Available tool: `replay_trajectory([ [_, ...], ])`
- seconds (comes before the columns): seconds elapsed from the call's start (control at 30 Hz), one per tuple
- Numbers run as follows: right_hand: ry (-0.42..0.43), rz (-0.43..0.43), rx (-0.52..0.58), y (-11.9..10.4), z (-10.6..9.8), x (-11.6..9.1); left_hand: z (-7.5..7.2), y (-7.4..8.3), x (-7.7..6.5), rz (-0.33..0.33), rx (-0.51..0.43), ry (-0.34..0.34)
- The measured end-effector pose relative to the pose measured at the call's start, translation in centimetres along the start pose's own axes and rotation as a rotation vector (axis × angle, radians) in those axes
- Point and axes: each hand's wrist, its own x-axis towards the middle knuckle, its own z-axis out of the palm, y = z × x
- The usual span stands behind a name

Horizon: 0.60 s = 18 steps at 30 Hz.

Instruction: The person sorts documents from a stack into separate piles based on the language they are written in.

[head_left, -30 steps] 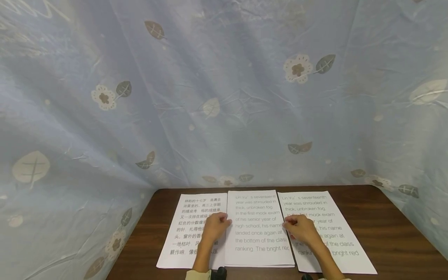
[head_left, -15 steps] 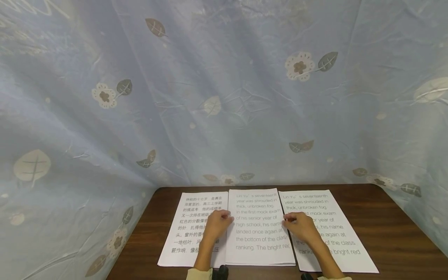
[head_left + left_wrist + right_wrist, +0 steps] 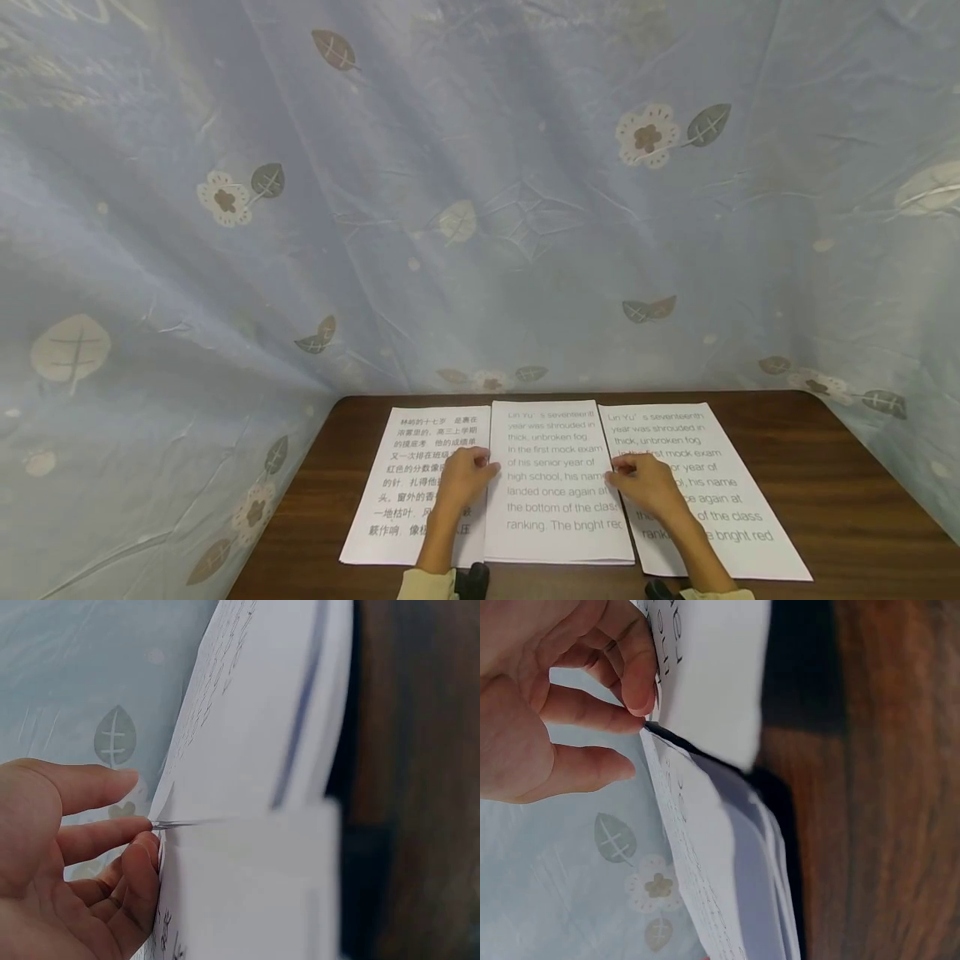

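Three stacks of printed paper lie side by side. My left hand (image 3: 467, 479) lies over the right edge of the left stack (image 3: 367, 542), which bears Chinese text. Its index fingertip touches the seam beside the middle stack (image 3: 558, 546), printed in English. In the left wrist view the thumb (image 3: 101, 787) stands apart from the index finger, the others loosely bent. On the other side, my right hand (image 3: 651, 485) rests over the right stack (image 3: 757, 562), its index fingertip at the middle stack's right edge. Its thumb (image 3: 592, 766) is spread away in the right wrist view.
The stacks lie on a dark brown wooden table (image 3: 847, 483). A pale blue curtain (image 3: 525, 333) with flowers and leaves hangs behind and at the sides. Several sheet edges of the middle stack look slightly fanned in the right wrist view.
The whole scene sits slightly higher in the head view than before. Both hands keep their places at the middle stack's two side edges.
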Motion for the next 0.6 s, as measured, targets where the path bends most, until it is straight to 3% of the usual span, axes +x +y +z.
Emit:
replay_trajectory([
  [0.37,0.002,-0.026,0.024,-0.4,-0.1,-0.2,0.2,0.2,0.0,-0.038,-0.035,-0.001],
  [0.6,-0.013,-0.010,0.204,-0.7,-0.1,-0.2,0.1,1.3,0.1,-0.023,-0.148,0.005],
])
